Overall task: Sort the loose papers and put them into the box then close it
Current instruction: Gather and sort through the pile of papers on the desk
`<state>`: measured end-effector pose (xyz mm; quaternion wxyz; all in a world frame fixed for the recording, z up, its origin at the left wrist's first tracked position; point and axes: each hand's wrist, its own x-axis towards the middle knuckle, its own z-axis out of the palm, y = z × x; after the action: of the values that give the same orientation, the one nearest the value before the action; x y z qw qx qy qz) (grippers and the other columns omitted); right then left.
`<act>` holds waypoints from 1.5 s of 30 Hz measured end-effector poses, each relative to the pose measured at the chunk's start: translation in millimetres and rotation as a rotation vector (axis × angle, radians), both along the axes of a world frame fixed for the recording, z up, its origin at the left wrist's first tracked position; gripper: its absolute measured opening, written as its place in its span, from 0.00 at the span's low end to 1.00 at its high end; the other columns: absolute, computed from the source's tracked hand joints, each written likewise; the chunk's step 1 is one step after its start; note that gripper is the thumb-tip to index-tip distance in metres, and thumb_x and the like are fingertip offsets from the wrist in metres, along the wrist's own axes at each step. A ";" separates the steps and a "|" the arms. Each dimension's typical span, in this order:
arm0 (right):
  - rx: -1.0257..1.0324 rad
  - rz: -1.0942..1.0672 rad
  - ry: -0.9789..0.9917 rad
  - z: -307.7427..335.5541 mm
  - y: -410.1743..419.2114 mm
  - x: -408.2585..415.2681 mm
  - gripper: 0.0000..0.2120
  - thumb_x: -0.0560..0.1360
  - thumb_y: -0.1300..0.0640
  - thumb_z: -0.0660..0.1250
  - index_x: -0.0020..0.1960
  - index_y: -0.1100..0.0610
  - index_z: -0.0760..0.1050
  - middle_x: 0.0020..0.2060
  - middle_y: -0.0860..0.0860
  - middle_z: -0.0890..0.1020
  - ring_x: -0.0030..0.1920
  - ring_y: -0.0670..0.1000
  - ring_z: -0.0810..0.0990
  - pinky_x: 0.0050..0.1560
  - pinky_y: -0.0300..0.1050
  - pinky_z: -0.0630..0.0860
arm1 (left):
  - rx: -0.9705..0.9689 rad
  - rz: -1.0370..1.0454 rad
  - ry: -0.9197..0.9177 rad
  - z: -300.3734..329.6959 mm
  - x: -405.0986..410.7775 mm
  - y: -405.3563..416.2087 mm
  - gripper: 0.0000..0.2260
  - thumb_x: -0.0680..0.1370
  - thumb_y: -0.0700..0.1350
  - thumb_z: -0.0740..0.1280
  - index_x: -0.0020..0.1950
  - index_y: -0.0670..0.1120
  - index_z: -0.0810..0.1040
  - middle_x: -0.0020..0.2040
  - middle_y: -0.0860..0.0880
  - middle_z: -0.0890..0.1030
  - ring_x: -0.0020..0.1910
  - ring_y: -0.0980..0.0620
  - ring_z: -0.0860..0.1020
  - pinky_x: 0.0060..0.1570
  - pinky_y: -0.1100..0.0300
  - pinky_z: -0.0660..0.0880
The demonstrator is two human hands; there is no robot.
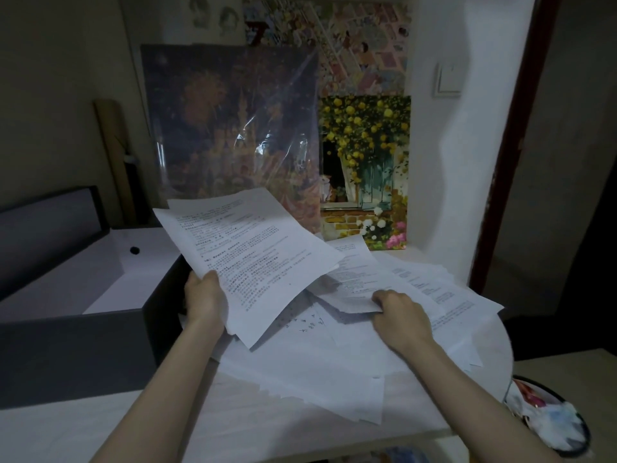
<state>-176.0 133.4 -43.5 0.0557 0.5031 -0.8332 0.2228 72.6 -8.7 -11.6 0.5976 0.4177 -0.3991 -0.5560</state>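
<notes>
The left hand (203, 300) is closed on the bottom edge of a few white printed paper sheets (247, 252), thumb on top, and lifts them up off the pale wooden table (100, 426). The right hand (399, 312) is curled, and its fingertips pinch the edge of another white sheet (354, 289) that lies on the messy pile of loose white papers (334, 355).

The lifted sheets could slip and fan out, because the left hand grips only one edge and the far ends droop. Pulling with the right hand could drag other pages along, because they lie on top of each other. Some pages under the right arm hang near the table edge and could slide off.

The papers are thin, floppy and covered in small dark print. They spread out under and beyond the right hand in a crooked heap.

Just left of the left hand sits the big dark grey box (66, 349) with a white inside. It looks open and empty, but the room is dim, so I am not sure. Its dark lid (46, 225) stands up behind it. Far beyond both hands, colourful paintings (364, 162) lean on the wall.
</notes>
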 end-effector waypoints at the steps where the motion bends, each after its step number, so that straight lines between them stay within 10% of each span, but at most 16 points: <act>1: -0.027 -0.054 -0.046 0.5 2.9 -6.1 0.13 0.70 0.64 0.59 0.51 0.55 0.78 0.50 0.55 0.81 0.52 0.60 0.78 0.44 0.47 0.72 | 0.015 -0.017 -0.023 -0.9 1.1 0.2 0.14 0.81 0.38 0.56 0.64 0.47 0.74 0.52 0.48 0.80 0.50 0.47 0.79 0.41 0.57 0.75; 6: -0.369 -0.218 -0.267 8.5 9.7 -19.0 0.11 0.78 0.59 0.59 0.46 0.63 0.78 0.43 0.63 0.81 0.45 0.63 0.78 0.39 0.47 0.68 | 0.061 -0.080 -0.130 -1.9 -1.2 1.7 0.08 0.81 0.38 0.58 0.57 0.45 0.74 0.45 0.47 0.79 0.40 0.49 0.77 0.37 0.59 0.72; 10: -0.572 -0.016 -0.340 13.2 13.8 -6.2 0.09 0.80 0.64 0.57 0.47 0.65 0.75 0.36 0.57 0.78 0.38 0.58 0.75 0.34 0.45 0.62 | 0.101 -0.272 -0.298 -4.2 -5.7 5.2 0.10 0.81 0.39 0.59 0.59 0.40 0.76 0.52 0.41 0.81 0.46 0.42 0.79 0.52 0.48 0.76; 16: -0.304 0.343 -0.081 2.7 7.7 10.4 0.23 0.77 0.69 0.57 0.69 0.56 0.71 0.65 0.52 0.76 0.65 0.53 0.73 0.64 0.39 0.66 | 0.103 -0.363 -0.330 0.3 -23.5 28.0 0.10 0.83 0.44 0.56 0.59 0.42 0.73 0.49 0.42 0.79 0.38 0.47 0.79 0.29 0.61 0.77; 23: -0.088 0.670 0.357 -19.7 -9.1 31.9 0.28 0.72 0.68 0.62 0.70 0.53 0.71 0.68 0.52 0.74 0.66 0.55 0.75 0.67 0.49 0.67 | 0.127 -0.541 -0.199 -5.6 -30.2 31.6 0.14 0.82 0.43 0.58 0.64 0.40 0.74 0.61 0.41 0.80 0.57 0.41 0.79 0.61 0.46 0.74; 29: 0.069 0.666 0.116 -2.9 3.5 27.5 0.25 0.78 0.47 0.61 0.74 0.46 0.63 0.74 0.42 0.63 0.74 0.44 0.59 0.72 0.40 0.55 | -0.026 -0.538 -0.337 -1.3 -29.8 39.9 0.16 0.79 0.32 0.57 0.56 0.48 0.78 0.56 0.44 0.82 0.55 0.43 0.80 0.58 0.47 0.76; 32: 0.019 0.604 -0.129 4.3 7.7 22.6 0.32 0.73 0.37 0.65 0.74 0.42 0.61 0.74 0.37 0.58 0.74 0.41 0.54 0.75 0.44 0.52 | -0.126 -0.417 -0.234 4.9 -28.5 38.1 0.17 0.81 0.34 0.55 0.66 0.45 0.73 0.58 0.45 0.81 0.53 0.47 0.81 0.50 0.54 0.80; 39: -0.424 0.390 -0.817 11.3 3.9 11.1 0.22 0.81 0.53 0.59 0.73 0.47 0.59 0.66 0.50 0.74 0.61 0.48 0.76 0.66 0.53 0.71 | -0.480 -0.262 -0.184 19.2 -19.2 47.3 0.15 0.83 0.42 0.57 0.69 0.50 0.70 0.60 0.52 0.81 0.58 0.55 0.80 0.55 0.59 0.78; 45: -0.535 0.495 -0.923 13.9 8.3 17.5 0.15 0.79 0.52 0.61 0.65 0.49 0.68 0.58 0.45 0.81 0.59 0.46 0.79 0.63 0.56 0.74 | -0.504 -0.140 -0.034 24.6 -21.4 52.5 0.10 0.82 0.45 0.57 0.63 0.51 0.71 0.60 0.51 0.78 0.59 0.54 0.77 0.59 0.56 0.75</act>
<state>-158.5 141.7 -29.6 -0.2416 0.5021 -0.5436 0.6277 51.3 43.8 13.0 0.6360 0.2362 -0.5629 -0.4720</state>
